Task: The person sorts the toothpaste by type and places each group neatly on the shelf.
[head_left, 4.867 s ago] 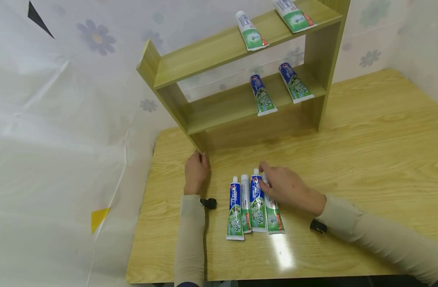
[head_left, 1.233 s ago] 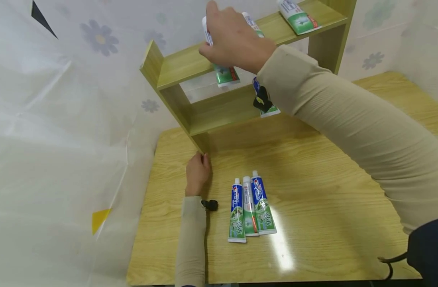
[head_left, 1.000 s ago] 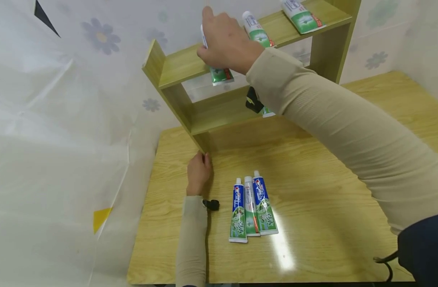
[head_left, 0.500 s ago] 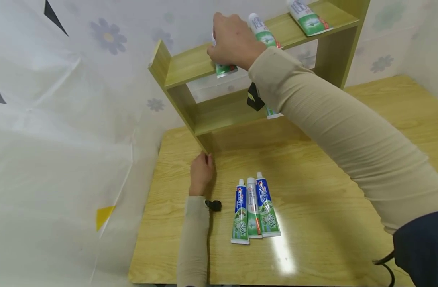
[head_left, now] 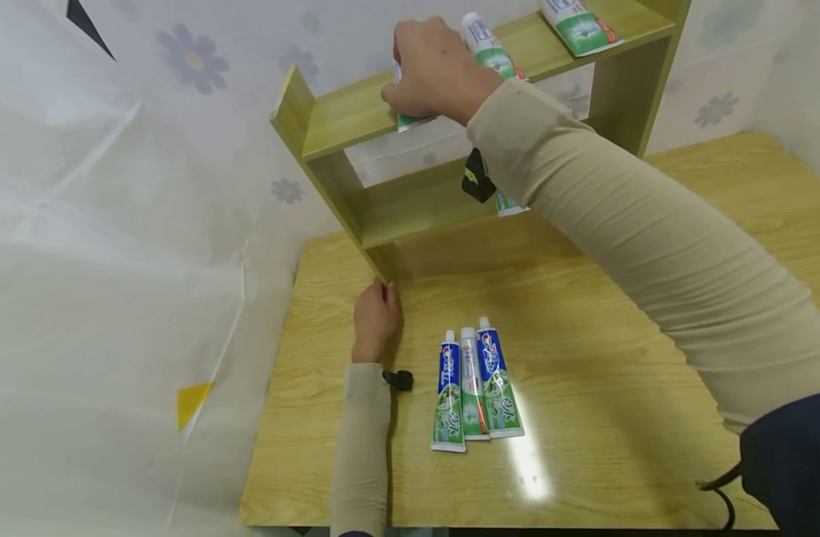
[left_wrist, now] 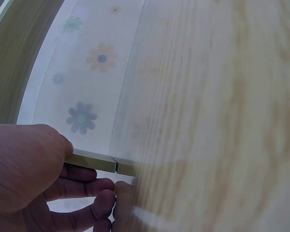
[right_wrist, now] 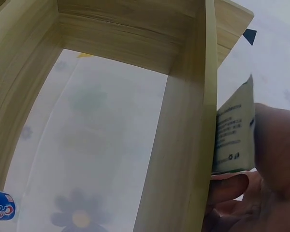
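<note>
In the head view my right hand (head_left: 443, 71) grips a white-and-green toothpaste tube (head_left: 408, 121) at the top board of a wooden shelf (head_left: 353, 115), left of another white-and-green tube (head_left: 492, 48). Most of the gripped tube is hidden by the hand. The right wrist view has the crimped end of this toothpaste tube (right_wrist: 234, 130) against the board, with fingers (right_wrist: 227, 188) beneath it. My left hand (head_left: 374, 321) pinches the shelf's lower left front edge. In the left wrist view, thumb and fingers lie either side of that panel edge (left_wrist: 94, 163).
Three tubes lie side by side on the table (head_left: 584, 462): a blue-and-green one (head_left: 448, 395), a white-and-green one (head_left: 472, 388) and another blue-and-green one (head_left: 500, 384). One more white-and-green tube (head_left: 580, 30) is at the top right. A blue-and-green tube (head_left: 510, 205) shows partly below my right sleeve.
My right hand has taken the rightmost white-and-green tube from the table up to the top board. Lately the tube has slid further back onto it. My left hand stays at the shelf edge.
</note>
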Demonstrator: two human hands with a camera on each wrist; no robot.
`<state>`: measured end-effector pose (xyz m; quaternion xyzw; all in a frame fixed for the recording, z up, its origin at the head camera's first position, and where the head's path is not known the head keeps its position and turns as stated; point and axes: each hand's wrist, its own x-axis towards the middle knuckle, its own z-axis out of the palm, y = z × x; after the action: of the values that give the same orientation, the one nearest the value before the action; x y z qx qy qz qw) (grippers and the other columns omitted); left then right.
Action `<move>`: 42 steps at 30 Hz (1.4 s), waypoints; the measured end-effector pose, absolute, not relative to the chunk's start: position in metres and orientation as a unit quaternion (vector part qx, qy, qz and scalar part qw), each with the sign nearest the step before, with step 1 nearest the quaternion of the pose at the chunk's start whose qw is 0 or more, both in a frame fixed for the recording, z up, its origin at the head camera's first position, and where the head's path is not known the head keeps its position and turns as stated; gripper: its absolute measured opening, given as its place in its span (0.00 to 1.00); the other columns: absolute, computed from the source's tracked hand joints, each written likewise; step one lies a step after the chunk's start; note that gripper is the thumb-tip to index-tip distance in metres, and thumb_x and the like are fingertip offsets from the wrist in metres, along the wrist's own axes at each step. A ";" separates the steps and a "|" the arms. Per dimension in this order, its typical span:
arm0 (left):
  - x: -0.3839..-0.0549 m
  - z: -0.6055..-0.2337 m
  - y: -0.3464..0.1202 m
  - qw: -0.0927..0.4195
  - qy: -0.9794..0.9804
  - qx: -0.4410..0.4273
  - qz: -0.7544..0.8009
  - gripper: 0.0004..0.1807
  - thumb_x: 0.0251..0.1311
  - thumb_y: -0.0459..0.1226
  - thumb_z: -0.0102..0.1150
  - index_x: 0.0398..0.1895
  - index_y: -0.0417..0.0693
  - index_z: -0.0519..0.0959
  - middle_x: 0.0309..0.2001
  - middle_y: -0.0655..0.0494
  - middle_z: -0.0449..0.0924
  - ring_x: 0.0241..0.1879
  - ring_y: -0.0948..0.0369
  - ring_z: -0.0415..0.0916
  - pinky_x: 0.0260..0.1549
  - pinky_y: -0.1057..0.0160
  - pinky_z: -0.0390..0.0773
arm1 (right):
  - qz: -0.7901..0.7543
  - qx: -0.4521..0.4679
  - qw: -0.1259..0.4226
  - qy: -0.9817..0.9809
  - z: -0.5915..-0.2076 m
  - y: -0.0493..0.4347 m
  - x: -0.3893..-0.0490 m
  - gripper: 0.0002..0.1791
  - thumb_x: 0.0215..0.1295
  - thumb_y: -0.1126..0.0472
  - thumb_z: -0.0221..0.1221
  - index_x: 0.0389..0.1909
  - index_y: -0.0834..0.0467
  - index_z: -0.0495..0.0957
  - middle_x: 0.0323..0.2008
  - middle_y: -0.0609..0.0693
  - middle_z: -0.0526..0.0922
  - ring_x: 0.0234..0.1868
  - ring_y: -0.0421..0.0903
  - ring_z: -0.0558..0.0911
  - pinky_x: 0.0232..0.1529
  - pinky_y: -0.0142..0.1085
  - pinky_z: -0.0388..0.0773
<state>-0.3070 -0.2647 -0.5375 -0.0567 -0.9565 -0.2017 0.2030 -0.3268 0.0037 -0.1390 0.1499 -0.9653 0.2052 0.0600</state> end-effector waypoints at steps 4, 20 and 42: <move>-0.302 -0.537 -0.264 0.182 -0.961 -0.046 -0.204 0.19 0.84 0.48 0.50 0.36 0.45 0.77 0.30 0.43 0.83 0.30 0.42 0.83 0.32 0.42 0.80 | 0.206 0.145 0.048 -0.967 -0.141 0.003 -0.327 0.35 0.82 0.45 0.47 0.80 0.62 0.65 0.76 0.59 0.74 0.67 0.53 0.78 0.71 0.44 0.78; -0.304 -0.541 -0.260 0.169 -0.964 -0.049 -0.202 0.22 0.86 0.50 0.47 0.36 0.46 0.76 0.29 0.47 0.81 0.28 0.48 0.80 0.29 0.46 0.78 | 0.197 0.149 0.052 -0.968 -0.143 0.010 -0.324 0.39 0.84 0.40 0.40 0.83 0.62 0.60 0.79 0.62 0.70 0.69 0.56 0.76 0.71 0.47 0.77; -0.304 -0.534 -0.251 0.196 -0.952 -0.054 -0.227 0.19 0.83 0.47 0.50 0.34 0.44 0.77 0.30 0.39 0.82 0.32 0.37 0.83 0.34 0.40 0.80 | 0.337 0.273 0.340 -0.835 -0.204 0.038 -0.273 0.21 0.85 0.57 0.48 0.68 0.66 0.74 0.53 0.63 0.79 0.46 0.53 0.76 0.44 0.37 0.69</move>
<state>-0.3036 -0.2513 -0.5343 -0.0537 -0.9525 -0.2272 0.1956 -0.2731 0.0380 -0.2044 0.2731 -0.8346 0.3368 0.3397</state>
